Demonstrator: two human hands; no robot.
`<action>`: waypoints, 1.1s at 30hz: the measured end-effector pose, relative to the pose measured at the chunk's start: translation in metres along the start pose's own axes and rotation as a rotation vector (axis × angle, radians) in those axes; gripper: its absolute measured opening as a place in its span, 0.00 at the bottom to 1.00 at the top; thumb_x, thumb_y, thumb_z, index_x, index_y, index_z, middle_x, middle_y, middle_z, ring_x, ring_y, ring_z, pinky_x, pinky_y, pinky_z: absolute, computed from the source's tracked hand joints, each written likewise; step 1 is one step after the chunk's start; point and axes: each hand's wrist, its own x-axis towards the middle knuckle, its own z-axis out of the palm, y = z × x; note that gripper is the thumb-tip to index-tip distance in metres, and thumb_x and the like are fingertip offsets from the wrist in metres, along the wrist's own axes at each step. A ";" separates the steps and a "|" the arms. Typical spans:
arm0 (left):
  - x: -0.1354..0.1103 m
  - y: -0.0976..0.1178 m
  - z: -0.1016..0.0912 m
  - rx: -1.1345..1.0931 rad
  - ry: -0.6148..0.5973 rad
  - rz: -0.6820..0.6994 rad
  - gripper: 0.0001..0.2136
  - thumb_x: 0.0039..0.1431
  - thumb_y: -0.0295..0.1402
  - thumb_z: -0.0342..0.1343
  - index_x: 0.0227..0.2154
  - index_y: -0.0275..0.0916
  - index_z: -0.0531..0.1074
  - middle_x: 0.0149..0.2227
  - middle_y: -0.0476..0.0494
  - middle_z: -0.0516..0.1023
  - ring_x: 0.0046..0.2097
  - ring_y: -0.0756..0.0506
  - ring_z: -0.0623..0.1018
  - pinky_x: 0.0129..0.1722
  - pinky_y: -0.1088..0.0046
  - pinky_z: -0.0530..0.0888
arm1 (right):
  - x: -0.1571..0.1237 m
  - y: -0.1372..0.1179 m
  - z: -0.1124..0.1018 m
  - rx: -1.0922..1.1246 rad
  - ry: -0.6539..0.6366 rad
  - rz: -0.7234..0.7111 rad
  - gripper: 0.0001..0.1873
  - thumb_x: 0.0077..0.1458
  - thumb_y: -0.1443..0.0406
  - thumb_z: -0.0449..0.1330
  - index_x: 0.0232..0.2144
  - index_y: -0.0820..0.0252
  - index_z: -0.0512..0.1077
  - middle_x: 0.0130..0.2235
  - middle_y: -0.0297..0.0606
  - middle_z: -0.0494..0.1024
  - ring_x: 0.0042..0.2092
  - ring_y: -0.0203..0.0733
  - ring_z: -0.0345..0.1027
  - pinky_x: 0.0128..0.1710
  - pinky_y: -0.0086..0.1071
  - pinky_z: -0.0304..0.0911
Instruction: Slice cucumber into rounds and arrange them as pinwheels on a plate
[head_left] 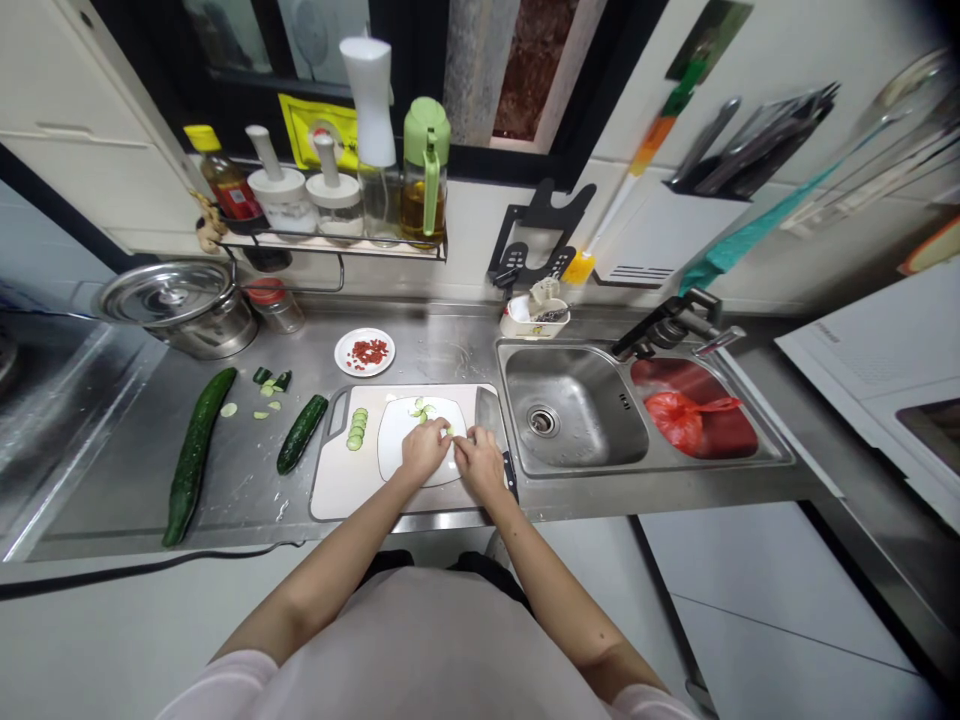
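Note:
My left hand [426, 450] and my right hand [481, 462] meet over the right part of a white plate [391, 455]. A small cucumber slice [451, 431] shows between their pinched fingertips, partly covered by them. More thin cucumber slices [422, 410] lie near the plate's back edge. Under the plate is a pale cutting board [341, 490], with an overlapping row of cucumber rounds [358, 430] on its left side. A knife [510, 475] rests along the board's right edge, its handle toward me and partly behind my right hand.
Left of the board lie a cut cucumber [301, 434], several cucumber scraps [270, 400] and a long whole cucumber [196, 460]. Behind stands a small dish of chopped red bits [365, 353]. A sink [574, 410] is to the right; a steel pot [195, 320] sits back left.

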 end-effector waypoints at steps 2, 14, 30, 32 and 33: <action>0.001 0.000 0.000 0.010 0.010 -0.002 0.11 0.63 0.37 0.51 0.45 0.45 0.73 0.38 0.47 0.78 0.40 0.46 0.76 0.37 0.73 0.66 | 0.001 0.000 0.000 -0.029 -0.009 0.006 0.13 0.62 0.63 0.54 0.43 0.51 0.78 0.46 0.43 0.68 0.45 0.45 0.57 0.39 0.32 0.55; 0.004 0.003 -0.001 0.011 0.031 -0.010 0.11 0.62 0.37 0.52 0.45 0.45 0.74 0.38 0.47 0.78 0.42 0.45 0.76 0.38 0.73 0.67 | 0.008 0.003 0.001 -0.055 -0.002 -0.006 0.13 0.63 0.62 0.53 0.42 0.51 0.78 0.44 0.42 0.68 0.44 0.45 0.58 0.38 0.32 0.54; 0.002 0.004 -0.002 0.007 0.023 -0.012 0.11 0.62 0.36 0.51 0.45 0.45 0.73 0.37 0.47 0.78 0.41 0.46 0.76 0.38 0.73 0.67 | 0.006 0.003 -0.001 -0.050 -0.018 -0.009 0.13 0.62 0.63 0.54 0.44 0.50 0.77 0.44 0.42 0.68 0.44 0.45 0.58 0.38 0.32 0.55; 0.002 0.004 -0.002 0.011 0.019 -0.011 0.11 0.62 0.36 0.51 0.45 0.45 0.73 0.38 0.47 0.78 0.42 0.46 0.76 0.37 0.73 0.67 | 0.007 0.003 -0.002 -0.055 -0.018 -0.012 0.13 0.62 0.63 0.54 0.43 0.51 0.78 0.44 0.42 0.68 0.44 0.45 0.58 0.38 0.31 0.55; 0.002 0.004 -0.002 0.012 0.020 -0.011 0.11 0.62 0.36 0.51 0.45 0.45 0.73 0.38 0.47 0.78 0.42 0.45 0.76 0.37 0.73 0.67 | 0.007 0.003 -0.002 -0.056 -0.018 -0.012 0.13 0.62 0.63 0.54 0.43 0.51 0.78 0.44 0.42 0.68 0.44 0.45 0.58 0.38 0.31 0.55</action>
